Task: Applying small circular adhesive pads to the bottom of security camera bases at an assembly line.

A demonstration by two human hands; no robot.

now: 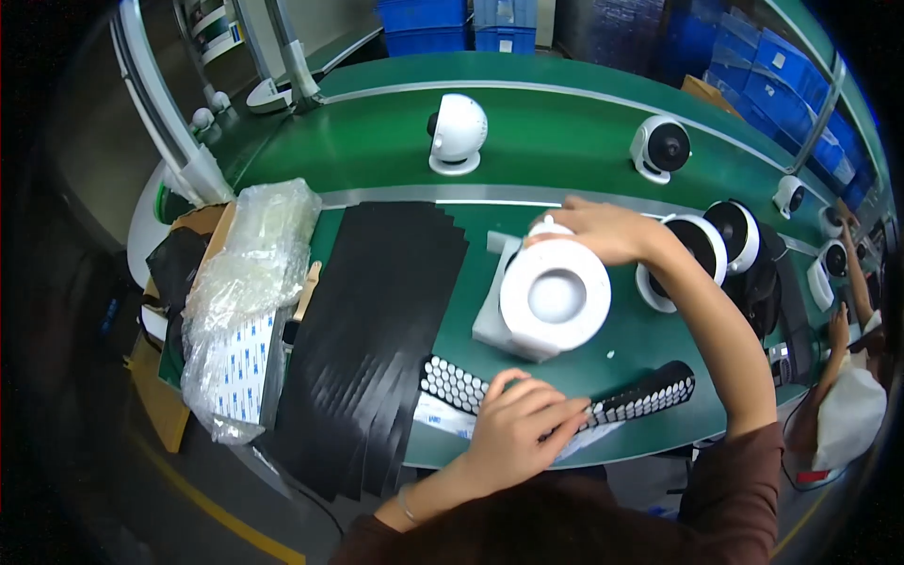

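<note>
A white device (588,299), which looks like a small desk fan, lies with its round, recessed base facing up in a white foam cradle (497,315). My right hand (603,231) reaches over its far side and is closed on it; some fingertips are hidden. Nearer to me, a black strip (659,394) covered with small white round pads lies curled at its right end. My left hand (523,424) has its fingers bent together over the middle of this strip, gripping it. Pale backing paper (443,414) shows beneath. Whether a loose pad is in the left fingers cannot be made out.
Black sheets (367,311) are stacked at left, beside a plastic-wrapped package (250,311). Similar white devices stand on the green conveyor (556,132) beyond, and more white-and-black units (692,254) sit at right. A co-worker's arm (833,367) is at far right. Blue crates (424,24) stand behind.
</note>
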